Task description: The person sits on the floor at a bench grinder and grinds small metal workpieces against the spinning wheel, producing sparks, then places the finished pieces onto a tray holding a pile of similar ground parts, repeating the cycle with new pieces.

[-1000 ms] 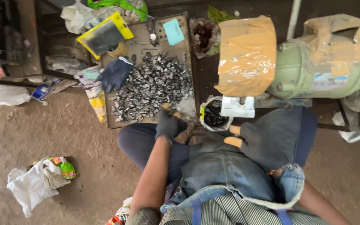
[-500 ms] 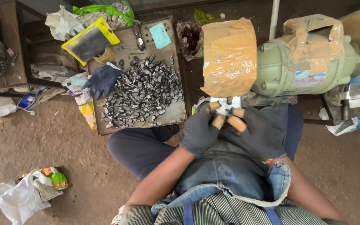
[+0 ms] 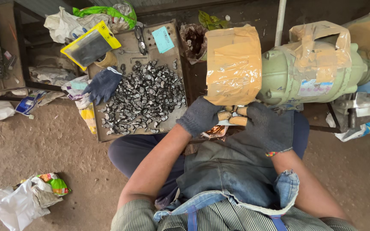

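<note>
a flat metal tray [image 3: 108, 134] at upper left held a heap of small dark metal pieces [image 3: 144, 100]. at centre, the gloved left hand [image 3: 200, 116] and right hand [image 3: 265, 127] were both closed on a small piece [image 3: 233, 117] under the taped grinder [image 3: 279, 68]; its axis could not be told.

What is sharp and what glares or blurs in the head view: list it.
Head view: even daylight, soft shadows; metal pieces on the tray are sharp and glinting; mild sheen on the taped cover; both gloved hands, left hand and right hand, in focus.

One head-worn camera looks steeply down, close over the lap, taking in the tray [image 3: 103, 134] and dirt floor [image 3: 43, 149].
</note>
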A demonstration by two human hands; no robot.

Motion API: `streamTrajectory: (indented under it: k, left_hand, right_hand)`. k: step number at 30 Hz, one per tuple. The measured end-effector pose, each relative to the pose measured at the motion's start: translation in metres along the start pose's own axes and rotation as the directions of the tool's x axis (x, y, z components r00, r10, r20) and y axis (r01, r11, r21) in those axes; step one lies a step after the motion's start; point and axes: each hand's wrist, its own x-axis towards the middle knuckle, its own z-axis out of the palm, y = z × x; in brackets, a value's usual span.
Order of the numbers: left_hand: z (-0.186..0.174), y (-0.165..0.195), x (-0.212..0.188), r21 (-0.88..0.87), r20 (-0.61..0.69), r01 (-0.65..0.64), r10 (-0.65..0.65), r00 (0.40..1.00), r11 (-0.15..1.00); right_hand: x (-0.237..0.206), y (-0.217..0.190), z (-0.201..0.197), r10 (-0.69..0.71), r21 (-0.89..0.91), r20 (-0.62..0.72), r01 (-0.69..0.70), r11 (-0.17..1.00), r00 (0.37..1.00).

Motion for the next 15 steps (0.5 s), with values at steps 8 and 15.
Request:
streamTrajectory:
  k: [8,15]
  left_hand:
    - [0.008,0.003,-0.016,0.141,-0.068,0.097,-0.088,0.994,0.985]
    - [0.018,0.038,-0.075,0.277,-0.204,-0.079,0.139,0.969,0.958]
  right_hand:
    - [0.008,0.008,0.01,-0.018,0.045,-0.014,0.019,0.999,1.0]
    - [-0.041,0.001,0.023,-0.092,-0.085,0.125,0.103,0.991,0.988]
